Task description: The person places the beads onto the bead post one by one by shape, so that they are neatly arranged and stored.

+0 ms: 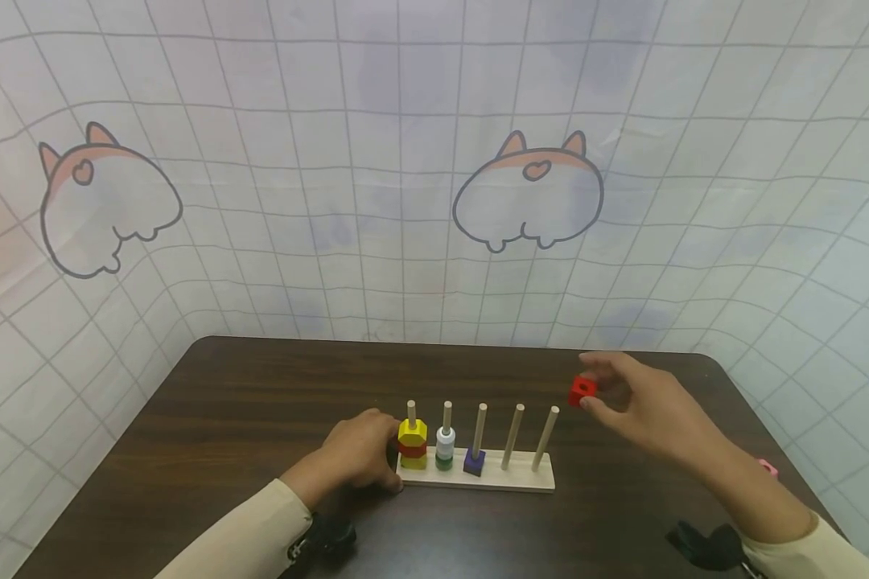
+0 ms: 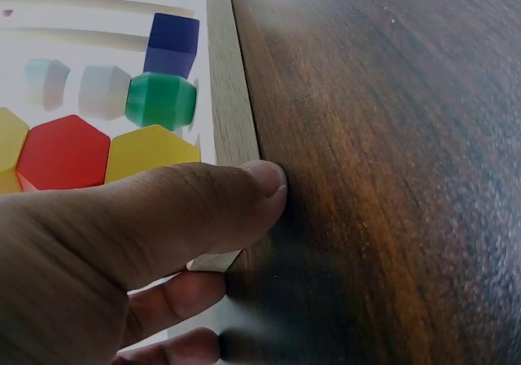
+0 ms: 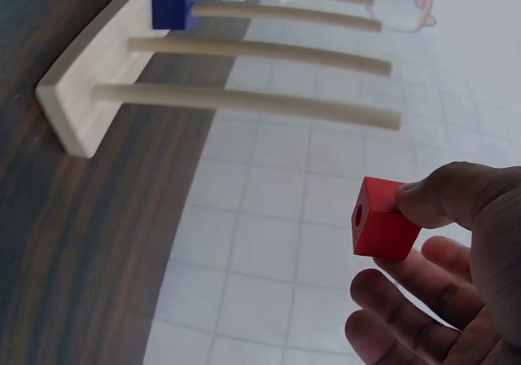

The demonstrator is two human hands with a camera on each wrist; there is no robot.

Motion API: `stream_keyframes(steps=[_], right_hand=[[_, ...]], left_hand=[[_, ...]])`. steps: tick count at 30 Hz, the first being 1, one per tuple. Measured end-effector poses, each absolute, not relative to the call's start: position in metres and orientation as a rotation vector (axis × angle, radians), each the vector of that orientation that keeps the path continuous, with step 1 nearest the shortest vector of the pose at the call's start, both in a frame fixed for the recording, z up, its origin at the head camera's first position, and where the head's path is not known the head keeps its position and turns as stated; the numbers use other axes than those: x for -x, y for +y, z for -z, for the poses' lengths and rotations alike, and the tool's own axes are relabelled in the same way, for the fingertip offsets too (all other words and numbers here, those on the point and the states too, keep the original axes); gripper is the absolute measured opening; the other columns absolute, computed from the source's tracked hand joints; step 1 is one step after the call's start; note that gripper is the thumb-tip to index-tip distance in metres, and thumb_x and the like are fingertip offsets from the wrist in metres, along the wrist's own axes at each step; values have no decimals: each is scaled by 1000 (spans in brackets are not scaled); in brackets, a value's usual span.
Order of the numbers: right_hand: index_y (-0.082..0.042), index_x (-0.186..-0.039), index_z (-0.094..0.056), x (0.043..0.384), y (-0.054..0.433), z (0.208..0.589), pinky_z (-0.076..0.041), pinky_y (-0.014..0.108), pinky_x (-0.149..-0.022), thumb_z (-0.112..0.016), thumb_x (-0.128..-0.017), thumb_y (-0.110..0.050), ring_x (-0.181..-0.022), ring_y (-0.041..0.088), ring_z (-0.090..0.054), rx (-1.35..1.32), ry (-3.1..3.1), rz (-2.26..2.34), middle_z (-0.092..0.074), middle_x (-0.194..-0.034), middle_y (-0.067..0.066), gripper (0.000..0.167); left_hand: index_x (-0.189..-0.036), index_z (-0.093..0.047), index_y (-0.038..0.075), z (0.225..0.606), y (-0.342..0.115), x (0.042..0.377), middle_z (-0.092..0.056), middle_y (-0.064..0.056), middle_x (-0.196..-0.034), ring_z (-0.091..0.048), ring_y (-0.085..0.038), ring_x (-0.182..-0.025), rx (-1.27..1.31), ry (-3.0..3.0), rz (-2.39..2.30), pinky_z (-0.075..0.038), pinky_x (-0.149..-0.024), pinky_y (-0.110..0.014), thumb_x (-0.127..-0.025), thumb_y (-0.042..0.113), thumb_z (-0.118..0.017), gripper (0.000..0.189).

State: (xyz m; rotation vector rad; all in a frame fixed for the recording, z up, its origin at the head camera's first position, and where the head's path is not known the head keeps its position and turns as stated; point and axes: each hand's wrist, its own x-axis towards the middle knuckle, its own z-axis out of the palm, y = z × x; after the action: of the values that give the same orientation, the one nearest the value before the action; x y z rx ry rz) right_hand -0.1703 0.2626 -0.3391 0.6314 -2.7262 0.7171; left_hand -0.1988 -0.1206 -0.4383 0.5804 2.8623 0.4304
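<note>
My right hand (image 1: pixel 648 402) pinches a red cube bead (image 1: pixel 582 391) with a hole through it, raised to the right of the pegs. In the right wrist view, thumb and fingers hold that red cube bead (image 3: pixel 385 220) by its sides. My left hand (image 1: pixel 358 452) grips the left end of a wooden peg board (image 1: pixel 510 478), its thumb along the front edge. Yellow and red hexagonal beads (image 1: pixel 413 434) fill the leftmost peg. White and green beads (image 1: pixel 445 447) stack on the second. A purple cube bead (image 1: pixel 474 461) sits low on the third; the two right pegs are bare.
The board stands on a dark wood-grain table (image 1: pixel 261 394). A pink bead (image 1: pixel 768 467) lies at the table's right, partly behind my right forearm. A white gridded cloth (image 1: pixel 376 297) hangs behind and around the table.
</note>
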Motion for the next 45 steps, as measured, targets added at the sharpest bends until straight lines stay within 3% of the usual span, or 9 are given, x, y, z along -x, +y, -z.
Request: stream_keyframes(steps=[8, 18, 25, 33, 40, 45], right_hand=[[-13, -134, -60, 167, 246, 329, -54, 45, -75, -81, -88, -15, -90, 22, -72, -660, -2692, -779, -75, -106, 0, 50], [-12, -133, -60, 166, 226, 321, -56, 36, -72, -81, -87, -12, -86, 13, -71, -761, -2670, -850, -75, -105, -2, 50], [-13, -134, -60, 165, 211, 320, -55, 37, -73, -81, -88, -13, -90, 13, -70, -815, -2665, -873, -74, -110, -2, 51], [-11, -135, -58, 167, 194, 323, -51, 27, -58, -80, -88, -9, -80, 7, -66, -866, -2684, -962, -73, -113, 0, 52], [-11, -136, -59, 168, 181, 327, -56, 35, -75, -80, -89, -12, -93, 13, -70, -869, -2689, -976, -72, -116, -1, 52], [-9, -136, -59, 170, 173, 330, -56, 33, -75, -79, -88, -11, -92, 10, -69, -882, -2680, -973, -72, -113, -2, 52]], left_hand=[[-99, -74, 21, 439, -120, 199, -65, 10, -87, -54, -16, -87, -588, 2864, -430, -51, -73, -49, -59, 34, -97, 48], [-99, -74, 21, 439, -120, 199, -65, 9, -87, -54, -16, -87, -593, 2858, -430, -51, -73, -49, -59, 34, -97, 48], [-98, -74, 20, 440, -120, 200, -65, 9, -87, -55, -17, -88, -601, 2862, -427, -51, -73, -50, -59, 34, -97, 48], [-97, -74, 21, 439, -121, 200, -64, 9, -86, -55, -17, -88, -602, 2863, -428, -51, -72, -49, -60, 33, -97, 46], [-94, -74, 22, 439, -121, 200, -62, 10, -83, -54, -16, -86, -594, 2863, -420, -51, -71, -48, -58, 35, -98, 45], [-94, -73, 22, 436, -120, 198, -63, 10, -83, -54, -16, -85, -594, 2863, -439, -51, -70, -49, -58, 33, -98, 45]])
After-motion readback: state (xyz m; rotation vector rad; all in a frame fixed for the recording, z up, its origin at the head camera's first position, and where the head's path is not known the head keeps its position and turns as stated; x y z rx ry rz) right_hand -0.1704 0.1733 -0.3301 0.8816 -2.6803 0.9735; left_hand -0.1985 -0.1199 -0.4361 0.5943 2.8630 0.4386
